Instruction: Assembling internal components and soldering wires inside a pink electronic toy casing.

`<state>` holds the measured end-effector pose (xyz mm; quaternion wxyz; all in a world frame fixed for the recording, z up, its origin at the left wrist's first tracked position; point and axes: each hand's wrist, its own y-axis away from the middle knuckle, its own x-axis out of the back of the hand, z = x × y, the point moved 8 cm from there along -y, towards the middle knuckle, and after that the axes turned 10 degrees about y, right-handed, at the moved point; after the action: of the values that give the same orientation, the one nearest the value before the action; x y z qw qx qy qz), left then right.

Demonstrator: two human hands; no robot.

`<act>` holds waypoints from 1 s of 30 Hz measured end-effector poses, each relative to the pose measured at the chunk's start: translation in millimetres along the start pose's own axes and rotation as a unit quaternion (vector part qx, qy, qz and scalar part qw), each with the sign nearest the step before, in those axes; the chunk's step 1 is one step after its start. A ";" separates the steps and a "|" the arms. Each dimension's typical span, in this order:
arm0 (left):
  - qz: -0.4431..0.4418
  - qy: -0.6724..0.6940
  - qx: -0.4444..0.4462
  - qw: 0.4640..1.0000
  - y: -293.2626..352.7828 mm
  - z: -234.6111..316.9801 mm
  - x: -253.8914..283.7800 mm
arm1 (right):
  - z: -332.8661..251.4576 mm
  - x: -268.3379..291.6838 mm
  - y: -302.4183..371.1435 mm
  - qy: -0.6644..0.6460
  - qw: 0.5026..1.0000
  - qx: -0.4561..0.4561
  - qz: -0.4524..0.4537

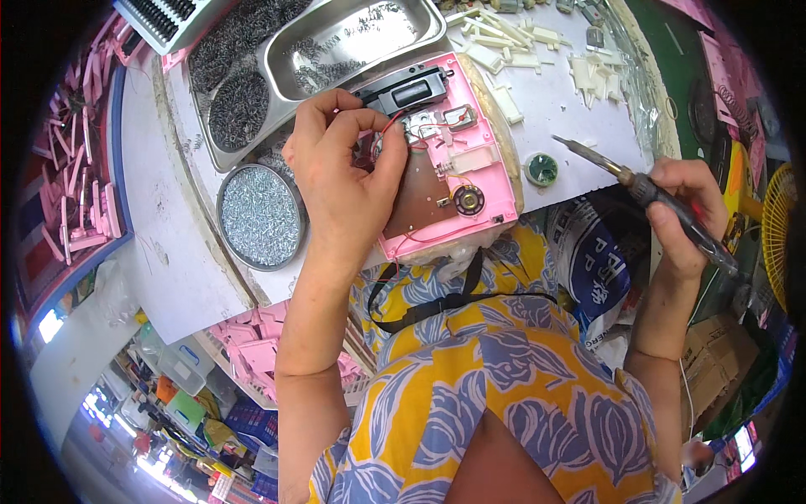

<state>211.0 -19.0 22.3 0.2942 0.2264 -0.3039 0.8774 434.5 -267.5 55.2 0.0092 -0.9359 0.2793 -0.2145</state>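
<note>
In front of me lies an open pink plastic housing (504,172) with a brown board, a small round speaker (468,200), a motor (458,118) and thin wires inside. Over its left side is my left hand (348,155), thumb and fingers pinched together on a thin red wire (393,123). The fingers hide part of the board beneath them. To the right, my right hand (684,210) is wrapped round the dark handle of a soldering iron (646,191). Its metal tip points up and left, apart from the housing. Below that tip sits a small round tub with green contents (541,170).
Left of the housing stands a round dish of small metal pins (260,217). A metal tray (277,80) with dark springs lies behind it. White plastic parts (508,46) are scattered at the back right. Pink parts (75,193) fill the far left; a yellow fan (779,239) stands right.
</note>
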 end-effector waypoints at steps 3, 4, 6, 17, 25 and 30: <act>-0.001 0.003 -0.001 1.000 -2.2 -0.8 -3.5 | -24.2 -27.8 -28.0 0.005 0.998 0.070 -0.005; 0.001 -0.005 0.001 1.000 0.3 -1.9 -1.7 | -26.4 -43.5 -40.6 0.000 0.997 0.075 -0.024; 0.000 -0.009 0.006 1.000 2.5 -3.7 -0.4 | -31.9 -70.5 -60.0 0.006 0.996 0.065 -0.064; 0.020 -0.014 -0.030 0.999 1.8 -0.4 -0.4 | -27.6 -121.8 -86.6 0.089 0.981 0.037 -0.167; 0.029 0.013 -0.007 0.999 3.6 -8.6 -2.0 | -31.5 -123.1 -88.7 0.107 0.978 0.077 -0.163; 0.031 0.013 -0.011 0.999 4.1 -9.0 -2.2 | -31.5 -124.2 -89.3 0.110 0.979 0.064 -0.162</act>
<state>208.0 -16.5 12.9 0.2730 0.2025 -0.3163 0.8857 374.7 -123.4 46.8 0.0033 -0.9370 0.1092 -0.3319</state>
